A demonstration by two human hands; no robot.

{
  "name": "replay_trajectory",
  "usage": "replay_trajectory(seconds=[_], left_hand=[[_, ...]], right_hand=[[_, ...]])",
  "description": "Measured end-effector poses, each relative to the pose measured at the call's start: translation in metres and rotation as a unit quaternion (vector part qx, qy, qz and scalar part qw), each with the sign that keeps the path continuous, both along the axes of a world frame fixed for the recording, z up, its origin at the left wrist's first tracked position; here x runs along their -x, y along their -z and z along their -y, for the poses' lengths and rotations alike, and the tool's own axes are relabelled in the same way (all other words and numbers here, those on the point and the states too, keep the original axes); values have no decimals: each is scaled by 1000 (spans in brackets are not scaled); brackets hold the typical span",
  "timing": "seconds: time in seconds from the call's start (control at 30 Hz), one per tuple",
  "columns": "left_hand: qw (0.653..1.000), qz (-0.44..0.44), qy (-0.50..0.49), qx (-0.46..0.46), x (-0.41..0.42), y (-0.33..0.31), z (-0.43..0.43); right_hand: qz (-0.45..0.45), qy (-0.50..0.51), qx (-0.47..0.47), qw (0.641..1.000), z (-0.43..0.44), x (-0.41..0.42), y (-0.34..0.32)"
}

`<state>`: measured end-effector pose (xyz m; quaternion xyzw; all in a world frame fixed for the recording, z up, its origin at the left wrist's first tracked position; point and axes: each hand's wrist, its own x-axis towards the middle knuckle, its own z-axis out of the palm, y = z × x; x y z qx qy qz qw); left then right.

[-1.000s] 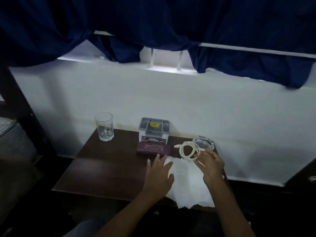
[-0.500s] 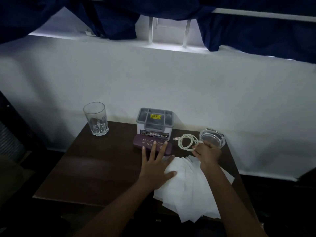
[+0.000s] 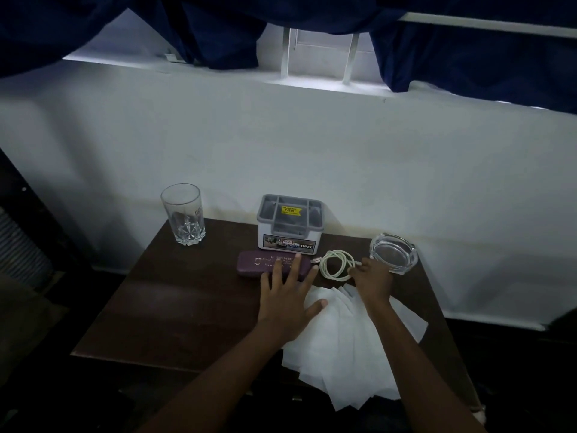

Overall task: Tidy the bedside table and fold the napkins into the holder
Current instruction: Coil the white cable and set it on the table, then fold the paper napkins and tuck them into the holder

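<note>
My napkins (image 3: 349, 345) lie unfolded under my flat, open left hand (image 3: 288, 303), and the holder (image 3: 290, 225) beyond is empty. My right hand (image 3: 371, 278) touches the cable (image 3: 337, 265); I can't tell if it grips.

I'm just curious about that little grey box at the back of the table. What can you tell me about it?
The holder is a small box, plastic by the look of it, with a white body and a grey top divided into open compartments that look empty. A yellow sticker sits inside the top, and a picture label reading OPEL runs along its front. It stands upright on the dark wooden table, close to the wall, just behind the purple case. Neither hand touches it.
</note>
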<state>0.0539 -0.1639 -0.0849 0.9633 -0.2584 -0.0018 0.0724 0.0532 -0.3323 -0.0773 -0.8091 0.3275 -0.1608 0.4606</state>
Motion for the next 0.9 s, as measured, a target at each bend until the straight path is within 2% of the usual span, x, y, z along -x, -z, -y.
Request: replay_trajectory(seconds=[0.1, 0.17, 0.3, 0.7, 0.83, 0.9], left_hand=[[999, -12, -29, -44, -1, 1, 2], [999, -1, -32, -42, -4, 3, 4], [999, -5, -20, -38, -6, 5, 9], [999, -43, -26, -16, -7, 4, 11], [998, 9, -53, 28, -5, -9, 8], [995, 0, -72, 63, -7, -19, 3]], right_hand=[[-32, -9, 93, 995, 2, 3, 6], [-51, -7, 136, 989, 2, 4, 7], [-59, -12, 180, 982, 2, 7, 6], [-26, 12, 156, 987, 0, 15, -9], [20, 18, 96, 995, 7, 27, -22], [48, 21, 52, 997, 7, 36, -32]])
